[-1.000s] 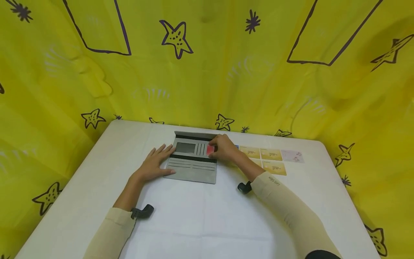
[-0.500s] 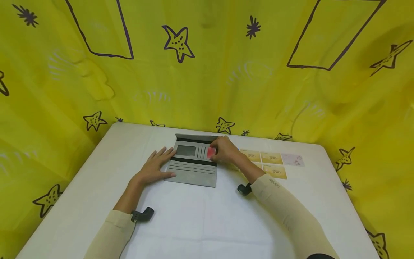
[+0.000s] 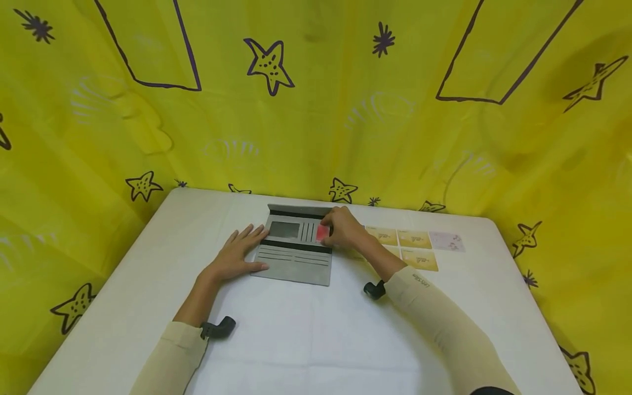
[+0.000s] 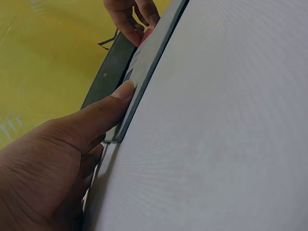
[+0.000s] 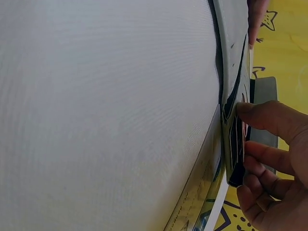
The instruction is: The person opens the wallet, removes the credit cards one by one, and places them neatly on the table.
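A grey long wallet (image 3: 291, 272) lies unfolded near the far edge of the table, with card slots and a dark window pocket facing up. My left hand (image 3: 234, 258) rests on its left edge, fingers spread and thumb (image 4: 122, 91) lying on the lower panel. At the upper panel's right end, my right hand (image 3: 344, 227) pinches a red card (image 3: 322, 232), which sits at the slots there. How deep the card goes in is hidden by the fingers. In the right wrist view, the thumb (image 5: 250, 110) touches the slot side of the wallet.
To the right of the wallet lie several gold cards (image 3: 415, 239) in two rows, some partly behind the right hand and forearm. A pale pinkish card (image 3: 446, 242) ends the upper row. A yellow patterned curtain (image 3: 306, 120) hangs behind the white table (image 3: 306, 329).
The head view has shifted slightly. Both hands keep their places at the wallet, and the red card shows little or no visible movement.
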`<state>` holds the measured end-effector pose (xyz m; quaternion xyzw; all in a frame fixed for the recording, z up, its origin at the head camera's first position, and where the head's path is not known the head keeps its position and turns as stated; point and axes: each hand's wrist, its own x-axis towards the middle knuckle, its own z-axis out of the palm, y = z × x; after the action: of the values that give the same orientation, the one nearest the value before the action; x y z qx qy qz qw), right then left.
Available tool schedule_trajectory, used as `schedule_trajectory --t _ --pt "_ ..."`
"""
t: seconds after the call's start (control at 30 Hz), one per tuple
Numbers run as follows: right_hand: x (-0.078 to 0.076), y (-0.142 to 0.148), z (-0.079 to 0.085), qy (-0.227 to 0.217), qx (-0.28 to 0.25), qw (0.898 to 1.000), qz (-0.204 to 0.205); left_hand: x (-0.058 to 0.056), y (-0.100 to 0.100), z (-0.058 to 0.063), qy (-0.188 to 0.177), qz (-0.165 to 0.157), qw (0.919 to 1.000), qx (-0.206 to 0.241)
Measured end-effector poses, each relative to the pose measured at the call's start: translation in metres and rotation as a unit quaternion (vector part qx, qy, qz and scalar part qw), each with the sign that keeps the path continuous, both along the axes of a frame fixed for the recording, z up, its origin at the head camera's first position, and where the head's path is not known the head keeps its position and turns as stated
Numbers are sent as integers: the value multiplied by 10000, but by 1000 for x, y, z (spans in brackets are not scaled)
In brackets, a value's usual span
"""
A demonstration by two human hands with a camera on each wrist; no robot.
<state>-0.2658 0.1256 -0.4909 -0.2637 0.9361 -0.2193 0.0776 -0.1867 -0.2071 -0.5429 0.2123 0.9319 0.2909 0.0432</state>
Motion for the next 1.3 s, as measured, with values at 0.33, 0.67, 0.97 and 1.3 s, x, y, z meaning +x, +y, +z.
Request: schedule_trajectory --t 0.33,0.67,0.97,1.3 --pt "-2 -3 -2 43 52 10000 -6 1 0 1 13 73 10000 37" --pt "-4 -5 -2 6 46 10000 3 1 0 -2 9 155 9999 -21" --pt "-6 6 3 -137 -40 9999 -11 -2 1 0 32 102 9998 -145" --pt "-3 19 10 -154 -154 9998 -23 -2 0 -2 115 87 9998 -125"
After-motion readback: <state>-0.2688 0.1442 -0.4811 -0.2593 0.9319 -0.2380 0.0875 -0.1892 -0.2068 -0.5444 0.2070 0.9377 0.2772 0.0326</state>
